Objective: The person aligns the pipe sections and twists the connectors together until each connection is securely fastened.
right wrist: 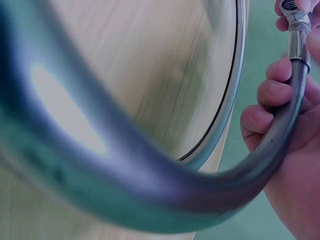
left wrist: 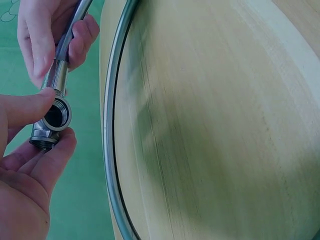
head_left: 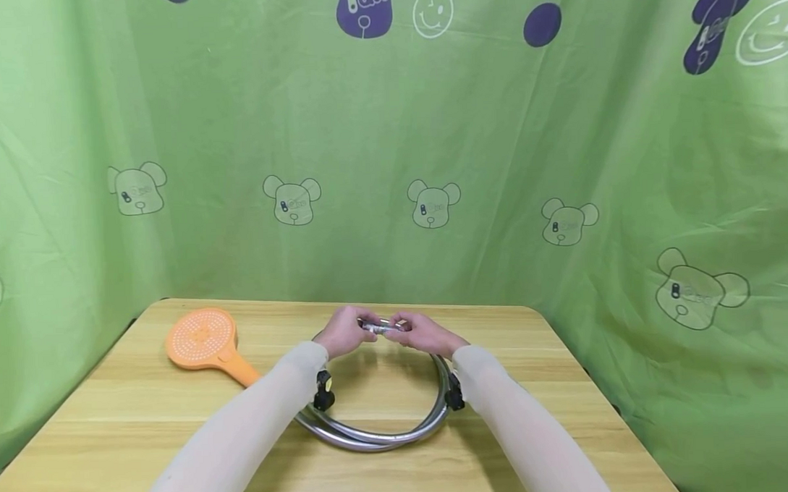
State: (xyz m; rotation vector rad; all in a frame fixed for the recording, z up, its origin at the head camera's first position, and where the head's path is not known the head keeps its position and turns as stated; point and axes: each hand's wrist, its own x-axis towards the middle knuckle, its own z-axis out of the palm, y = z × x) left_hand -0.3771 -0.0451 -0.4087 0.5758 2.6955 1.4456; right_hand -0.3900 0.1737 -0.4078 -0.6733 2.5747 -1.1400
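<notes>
My left hand (head_left: pixel 345 332) pinches a small chrome tee fitting (left wrist: pixel 44 134) between thumb and fingers. Its threaded round opening faces the camera in the left wrist view. My right hand (head_left: pixel 427 334) grips a silver shower hose (right wrist: pixel 285 132) near its end, fingers wrapped around it. The hose's metal end sleeve (left wrist: pixel 57 77) lines up with the fitting and meets it; the joint itself is partly hidden by the left thumb. Both hands are close together above the far part of the table. The rest of the hose lies in loops below them.
An orange handheld shower head (head_left: pixel 202 339) lies face up at the left of the wooden table (head_left: pixel 538 444), its handle end hidden behind the left forearm. A green curtain (head_left: pixel 364 131) with bear prints surrounds the table's back and sides.
</notes>
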